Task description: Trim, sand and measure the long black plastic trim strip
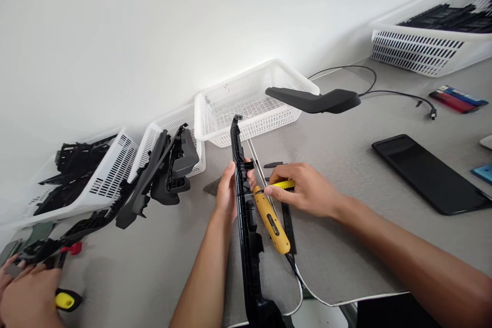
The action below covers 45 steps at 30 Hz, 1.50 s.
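My left hand (226, 189) is closed around a long black plastic trim piece (246, 236), which stands lengthwise in front of me with its ribbed, clipped side showing. Between the fingers of my right hand (303, 189) is a yellow-handled utility knife (283, 185); its thin tip points left and reaches the trim piece's edge, though I cannot tell whether it touches. Just below the knife, a yellow corded hand tool (272, 223) lies on the table. Next to it rests a black ruler-like strip (288, 228), partly covered by the tool.
An empty-looking white basket (253, 125) stands behind, with a dark grey panel (319, 100) across its corner. More baskets (111, 179) hold black parts. At right lie a phone (430, 171), a cable (400, 91) and red and blue packs (457, 100). A co-worker's hand (33, 294) is lower left.
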### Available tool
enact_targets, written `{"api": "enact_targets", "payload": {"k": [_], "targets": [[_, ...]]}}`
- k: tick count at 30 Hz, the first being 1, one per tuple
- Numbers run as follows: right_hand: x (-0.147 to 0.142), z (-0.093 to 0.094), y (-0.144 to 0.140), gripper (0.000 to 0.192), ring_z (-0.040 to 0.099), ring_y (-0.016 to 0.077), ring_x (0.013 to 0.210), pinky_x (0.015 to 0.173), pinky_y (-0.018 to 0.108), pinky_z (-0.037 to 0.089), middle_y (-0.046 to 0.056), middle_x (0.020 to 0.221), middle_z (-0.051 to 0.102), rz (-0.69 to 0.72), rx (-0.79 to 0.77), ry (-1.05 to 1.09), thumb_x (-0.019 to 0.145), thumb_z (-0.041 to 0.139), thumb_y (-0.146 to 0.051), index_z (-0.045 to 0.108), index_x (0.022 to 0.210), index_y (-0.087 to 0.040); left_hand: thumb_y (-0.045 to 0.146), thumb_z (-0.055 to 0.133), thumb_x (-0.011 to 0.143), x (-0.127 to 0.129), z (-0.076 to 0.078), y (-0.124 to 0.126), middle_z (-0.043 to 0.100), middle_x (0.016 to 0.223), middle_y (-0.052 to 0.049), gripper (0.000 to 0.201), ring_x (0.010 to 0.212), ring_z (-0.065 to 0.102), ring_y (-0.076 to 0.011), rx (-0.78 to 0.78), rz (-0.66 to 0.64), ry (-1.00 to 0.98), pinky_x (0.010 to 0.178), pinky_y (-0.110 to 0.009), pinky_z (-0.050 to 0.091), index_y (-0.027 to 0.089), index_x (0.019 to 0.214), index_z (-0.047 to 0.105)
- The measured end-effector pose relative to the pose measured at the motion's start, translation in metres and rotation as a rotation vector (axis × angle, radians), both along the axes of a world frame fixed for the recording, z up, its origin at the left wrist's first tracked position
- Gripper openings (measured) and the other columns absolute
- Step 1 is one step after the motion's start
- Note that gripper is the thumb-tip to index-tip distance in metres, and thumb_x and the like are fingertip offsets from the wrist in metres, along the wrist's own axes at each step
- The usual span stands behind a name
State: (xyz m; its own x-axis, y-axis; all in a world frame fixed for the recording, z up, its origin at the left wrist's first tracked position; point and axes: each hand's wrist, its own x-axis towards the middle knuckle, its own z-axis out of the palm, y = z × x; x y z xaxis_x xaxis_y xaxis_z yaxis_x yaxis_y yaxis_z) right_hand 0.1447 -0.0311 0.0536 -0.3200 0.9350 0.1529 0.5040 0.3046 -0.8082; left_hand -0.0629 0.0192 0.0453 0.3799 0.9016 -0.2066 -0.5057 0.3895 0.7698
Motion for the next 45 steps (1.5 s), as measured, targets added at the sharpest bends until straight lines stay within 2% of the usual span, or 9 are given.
{"api": "enact_targets", "payload": {"k": [4,9,13,19,23,30,40,43,45], "targets": [[-0.0002,0.001,-0.0002,0.045,0.057,0.0186,0.066,0.069,0.034,0.038,0.003,0.072,0.068,0.067,0.019,-0.013,0.106,0.061,-0.057,0.068,0.079,-0.021,0.051,0.077,0.094,-0.0004,-0.0006,-0.0005,0.058,0.073,0.0,0.034,0.057,0.05,-0.0127,0.001,0.007,0.0,0.053,-0.024,0.044,0.018,0.102,0.072],[0.0004,0.001,0.0001,0.051,0.056,0.0184,0.067,0.065,0.033,0.035,0.003,0.075,0.068,-0.018,-0.008,-0.003,0.107,0.058,-0.063,0.067,0.08,-0.021,0.055,0.077,0.093,-0.0007,-0.001,-0.0006,0.06,0.075,-0.001,0.038,0.058,0.051,-0.0135,0.024,-0.006,0.038,0.055,-0.026,0.045,0.018,0.104,0.073],[-0.0008,-0.0005,0.0,0.053,0.05,0.0172,0.062,0.064,0.033,0.033,0.001,0.065,0.06,0.051,0.003,-0.029,0.106,0.059,-0.064,0.063,0.073,-0.022,0.054,0.08,0.092,-0.0004,-0.0011,0.0001,0.059,0.074,0.0,0.039,0.058,0.049,-0.0121,0.053,-0.012,0.014,0.054,-0.024,0.042,0.017,0.103,0.074],[-0.0007,0.0,-0.0004,0.053,0.057,0.0192,0.069,0.066,0.033,0.035,0.004,0.076,0.069,-0.062,-0.03,-0.012,0.107,0.055,-0.066,0.069,0.082,-0.021,0.055,0.079,0.092,-0.0001,-0.0004,-0.0005,0.059,0.074,0.0,0.04,0.059,0.051,-0.0127,0.029,-0.015,0.034,0.054,-0.024,0.043,0.017,0.103,0.074],[-0.0008,0.0007,-0.0002,0.054,0.055,0.018,0.065,0.066,0.034,0.036,0.002,0.07,0.065,0.019,-0.007,-0.01,0.105,0.059,-0.066,0.068,0.078,-0.021,0.054,0.081,0.091,0.0003,0.0008,-0.0008,0.058,0.072,0.0,0.039,0.057,0.048,-0.0124,0.057,-0.008,0.028,0.053,-0.025,0.042,0.017,0.102,0.075],[0.0019,0.0057,0.0019,0.057,0.063,0.0201,0.071,0.065,0.034,0.041,0.005,0.082,0.076,-0.219,-0.024,0.114,0.104,0.058,-0.072,0.072,0.087,-0.02,0.058,0.085,0.084,0.0005,-0.0007,-0.0014,0.061,0.072,0.0,0.046,0.058,0.054,-0.014,0.052,0.011,0.087,0.056,-0.027,0.046,0.016,0.101,0.076],[-0.0006,0.0024,0.0004,0.051,0.063,0.0202,0.071,0.066,0.034,0.041,0.005,0.081,0.075,-0.186,-0.002,0.106,0.105,0.061,-0.067,0.07,0.085,-0.021,0.055,0.085,0.086,-0.0013,-0.0039,-0.0016,0.064,0.074,-0.001,0.045,0.059,0.056,-0.0121,0.003,0.006,0.046,0.057,-0.024,0.048,0.015,0.104,0.077],[-0.0006,0.0012,0.0009,0.048,0.063,0.0202,0.07,0.067,0.034,0.041,0.004,0.078,0.075,-0.141,0.006,0.086,0.105,0.061,-0.063,0.07,0.085,-0.021,0.058,0.086,0.085,-0.0017,-0.0042,-0.0017,0.066,0.075,-0.001,0.048,0.06,0.056,-0.0123,0.011,-0.006,0.058,0.057,-0.024,0.049,0.015,0.104,0.077],[-0.0007,0.0009,0.0015,0.048,0.065,0.0207,0.072,0.067,0.034,0.042,0.005,0.081,0.076,-0.158,0.012,0.105,0.105,0.061,-0.065,0.07,0.087,-0.021,0.059,0.088,0.083,-0.0013,-0.0037,-0.0017,0.065,0.074,-0.001,0.049,0.059,0.055,-0.0119,0.022,0.004,0.062,0.057,-0.024,0.048,0.015,0.103,0.077]]}}
